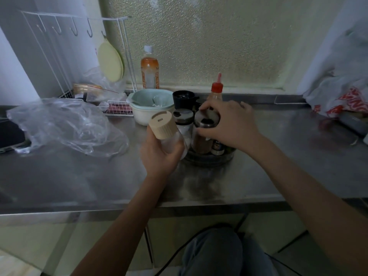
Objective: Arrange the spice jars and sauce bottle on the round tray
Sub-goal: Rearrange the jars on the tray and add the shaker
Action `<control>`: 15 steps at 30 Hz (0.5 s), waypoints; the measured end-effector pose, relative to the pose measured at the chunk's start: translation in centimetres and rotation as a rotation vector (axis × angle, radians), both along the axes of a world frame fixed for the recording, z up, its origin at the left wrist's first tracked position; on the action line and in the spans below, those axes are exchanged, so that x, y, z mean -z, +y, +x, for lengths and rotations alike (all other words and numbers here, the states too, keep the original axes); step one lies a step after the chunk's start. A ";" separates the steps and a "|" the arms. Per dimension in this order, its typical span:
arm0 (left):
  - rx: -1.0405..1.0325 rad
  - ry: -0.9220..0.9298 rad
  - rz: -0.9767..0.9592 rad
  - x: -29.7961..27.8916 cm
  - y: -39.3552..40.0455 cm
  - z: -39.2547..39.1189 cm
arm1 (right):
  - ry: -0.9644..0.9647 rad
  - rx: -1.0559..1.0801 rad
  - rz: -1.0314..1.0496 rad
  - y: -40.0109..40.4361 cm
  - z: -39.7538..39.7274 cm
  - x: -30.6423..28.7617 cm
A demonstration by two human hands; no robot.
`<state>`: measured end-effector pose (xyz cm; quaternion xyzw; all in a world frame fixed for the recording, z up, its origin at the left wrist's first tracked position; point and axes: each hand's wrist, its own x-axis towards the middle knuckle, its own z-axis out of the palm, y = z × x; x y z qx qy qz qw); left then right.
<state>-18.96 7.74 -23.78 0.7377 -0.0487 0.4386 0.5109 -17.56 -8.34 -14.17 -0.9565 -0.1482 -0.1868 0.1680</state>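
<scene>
A round clear tray (209, 159) sits mid-counter, holding several spice jars. My left hand (159, 154) grips a clear jar with a beige ribbed lid (162, 124), tilted, just left of the tray. My right hand (229, 126) is closed around the top of a jar of brown spice with a metal lid (203, 134) standing on the tray. Beside it stands a white-filled jar with a dark lid (183, 121). A sauce bottle with a red nozzle cap (216, 90) stands at the tray's far side, partly hidden by my right hand. A small dark jar (218, 147) is under my wrist.
A pale green and white bowl (149, 105) and a black cup (183, 98) stand behind the tray. An orange drink bottle (149, 69) is on the sill. A crumpled clear plastic bag (65, 126) lies left, a white wire rack (79, 56) behind it, printed bags (342, 92) right.
</scene>
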 end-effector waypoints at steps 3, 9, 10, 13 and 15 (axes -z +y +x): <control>0.019 0.020 0.063 0.4 0.0 0.1 | 0.020 0.039 -0.079 0.2 0.1 1.1; 0.025 0.027 0.091 0.7 -0.1 0.3 | -0.032 0.077 -0.197 0.4 0.0 1.2; 0.026 0.030 0.086 0.6 -0.1 0.3 | -0.029 0.076 -0.216 0.5 -0.1 1.1; 0.043 0.037 0.049 0.6 -0.1 0.4 | -0.044 0.038 -0.171 0.2 -0.3 1.0; -0.002 0.042 0.041 0.4 -0.1 0.3 | -0.130 0.007 -0.037 -0.4 -0.7 1.3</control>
